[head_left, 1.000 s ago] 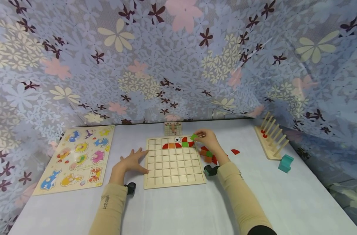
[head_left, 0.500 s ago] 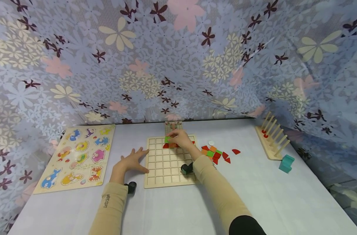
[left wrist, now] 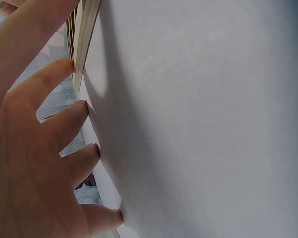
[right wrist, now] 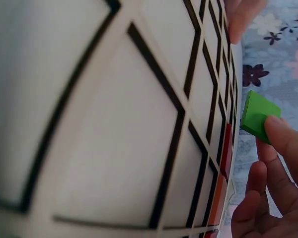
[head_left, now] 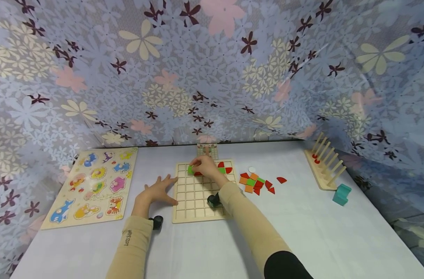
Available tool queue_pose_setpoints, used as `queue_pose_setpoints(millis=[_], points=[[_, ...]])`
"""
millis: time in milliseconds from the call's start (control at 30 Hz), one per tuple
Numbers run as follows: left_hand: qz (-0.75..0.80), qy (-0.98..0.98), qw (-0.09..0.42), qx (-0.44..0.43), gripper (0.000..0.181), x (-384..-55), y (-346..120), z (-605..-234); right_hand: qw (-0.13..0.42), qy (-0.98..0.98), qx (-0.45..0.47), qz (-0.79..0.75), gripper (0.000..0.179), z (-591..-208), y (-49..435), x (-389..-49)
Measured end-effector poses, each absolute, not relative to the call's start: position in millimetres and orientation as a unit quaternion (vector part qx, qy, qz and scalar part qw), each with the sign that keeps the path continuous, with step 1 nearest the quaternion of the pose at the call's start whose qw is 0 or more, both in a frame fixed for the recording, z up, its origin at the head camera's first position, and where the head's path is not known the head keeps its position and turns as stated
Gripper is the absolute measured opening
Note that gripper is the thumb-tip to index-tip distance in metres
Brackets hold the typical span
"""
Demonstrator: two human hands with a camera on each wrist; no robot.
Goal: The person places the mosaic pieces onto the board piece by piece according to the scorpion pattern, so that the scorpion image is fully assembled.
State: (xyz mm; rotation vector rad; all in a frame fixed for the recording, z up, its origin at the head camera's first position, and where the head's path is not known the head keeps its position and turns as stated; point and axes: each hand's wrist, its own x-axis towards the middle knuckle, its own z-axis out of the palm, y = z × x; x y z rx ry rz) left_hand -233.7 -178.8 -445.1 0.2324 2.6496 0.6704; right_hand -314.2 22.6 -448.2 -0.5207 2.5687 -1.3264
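My right hand (head_left: pixel 206 167) pinches a green square tile (right wrist: pixel 258 114) between thumb and fingers, above the far left part of a wooden grid board (head_left: pixel 201 199). The tile is tilted and apart from the board in the right wrist view. Red and orange tiles (right wrist: pixel 217 196) lie in the grid's far rows; my right hand partly hides them. Beside the board's left edge, my left hand (head_left: pixel 157 191) spreads its fingers; in the left wrist view the index fingertip (left wrist: pixel 67 65) touches the board's side, while other fingertips rest on the white table.
Loose red, orange and green tiles (head_left: pixel 256 182) lie right of the board. Behind it stands a small pattern card (head_left: pixel 207 150). An animal puzzle board (head_left: pixel 105 182) lies left. A pegged wooden stand (head_left: pixel 323 170) and a teal block (head_left: pixel 342 194) are at right.
My right hand has carried the green tile leftward from the board's far right corner to its far left part, uncovering the loose tiles. My left hand stays at the board's left edge.
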Motion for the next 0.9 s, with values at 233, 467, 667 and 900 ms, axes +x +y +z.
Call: queue_pose_setpoints(millis=[233, 467, 667, 900], points=[[0.237, 0.947, 0.202, 0.081, 0.092, -233, -179, -443, 0.095, 0.883, -0.186, -0.42, 0.01, -451, 13, -318], [0.242, 0.945, 0.205, 0.077, 0.093, -233, -178, -442, 0.086, 0.912, -0.188, -0.354, 0.008, -449, 8, -317], [0.238, 0.947, 0.202, 0.076, 0.092, -233, -179, -443, 0.06, 0.944, -0.206, -0.25, 0.009, -446, 4, -316], [0.243, 0.945, 0.203, 0.083, 0.092, -232, -180, -442, 0.059, 0.956, -0.221, -0.184, 0.013, -444, 1, -315]])
